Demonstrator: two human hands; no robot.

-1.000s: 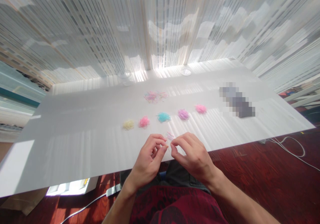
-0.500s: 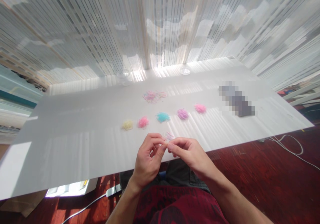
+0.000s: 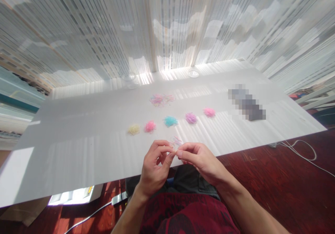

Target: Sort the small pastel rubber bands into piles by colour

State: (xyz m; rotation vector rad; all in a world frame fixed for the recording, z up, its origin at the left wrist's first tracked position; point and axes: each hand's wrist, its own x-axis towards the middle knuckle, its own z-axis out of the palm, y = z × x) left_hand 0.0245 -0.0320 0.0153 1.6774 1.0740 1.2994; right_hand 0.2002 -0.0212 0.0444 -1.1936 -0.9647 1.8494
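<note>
My left hand [image 3: 157, 160] and my right hand [image 3: 197, 157] meet at the fingertips over the table's near edge. Each is pinched closed; whatever lies between the fingertips is too small to make out. Just beyond them is a little heap of mixed pastel strands [image 3: 176, 141]. Farther back runs a row of small piles of thin strands: pale yellow [image 3: 133, 129], coral pink [image 3: 150, 126], turquoise [image 3: 171, 121], purple [image 3: 191, 118] and bright pink [image 3: 209, 112]. Behind the row a looser multicoloured pile [image 3: 160, 100] spreads out.
The white table [image 3: 78, 133] reaches back to a striped sheer curtain [image 3: 167, 24]. Clear round dishes [image 3: 194, 73] stand along its far edge. At the right lies a pixelated dark object [image 3: 247, 102]. Below are a white box [image 3: 75, 196], a power strip [image 3: 119, 198] and a cable [image 3: 309, 153].
Both hands keep their fingertips together, with only a slight shift of the fingers. The piles on the table look the same.
</note>
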